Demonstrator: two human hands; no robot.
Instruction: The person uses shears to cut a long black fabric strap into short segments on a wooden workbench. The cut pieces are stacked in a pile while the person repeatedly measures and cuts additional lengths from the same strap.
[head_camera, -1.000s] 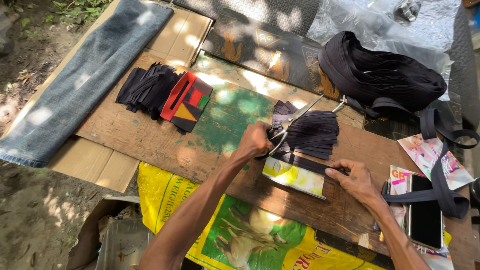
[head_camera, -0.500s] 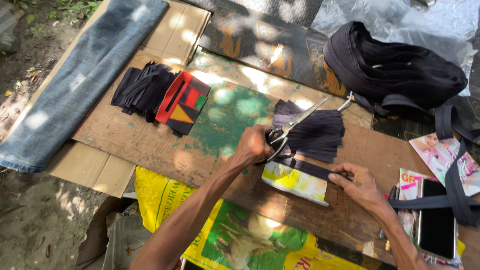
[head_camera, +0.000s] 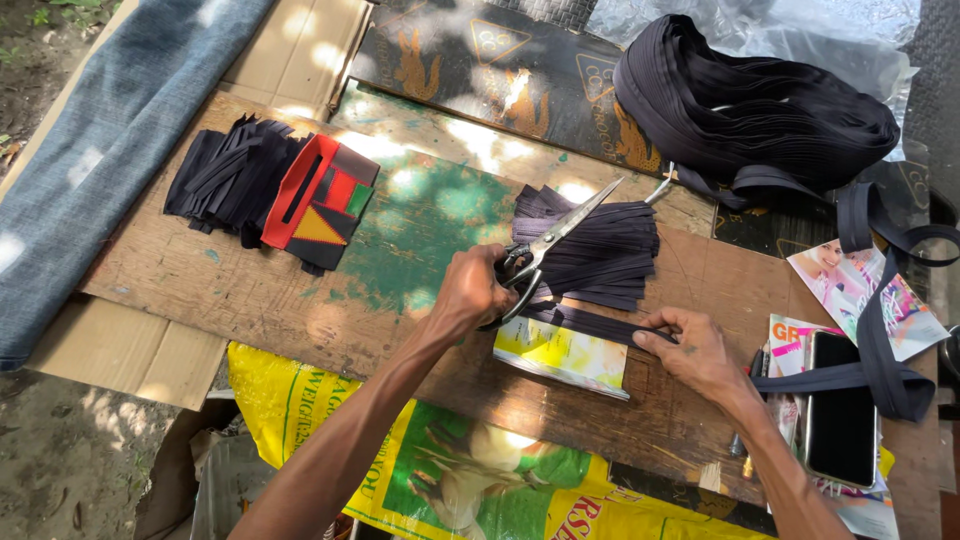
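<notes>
Your left hand (head_camera: 470, 290) is clenched through the handles of a pair of metal scissors (head_camera: 555, 240), whose blades point up and to the right, lying across a pile of cut black strap pieces (head_camera: 600, 250). Your right hand (head_camera: 690, 350) presses flat, fingers together, on a black strap (head_camera: 590, 322) that runs sideways between your two hands, pinning it to the wooden worktop (head_camera: 250, 290). The strap crosses the top edge of a yellow and white card (head_camera: 560, 355) lying just below the scissors. From under your right hand the strap runs on to the right, past a dark phone (head_camera: 840, 405) resting on magazines (head_camera: 870, 285), and loops up to a large coil of black strap (head_camera: 760, 100) at the far right corner. At the far left of the worktop a second heap of cut black strips (head_camera: 220, 175) lies beside a red, black and green pouch (head_camera: 320, 200). A yellow printed sack (head_camera: 400, 450) hangs below the near edge.
</notes>
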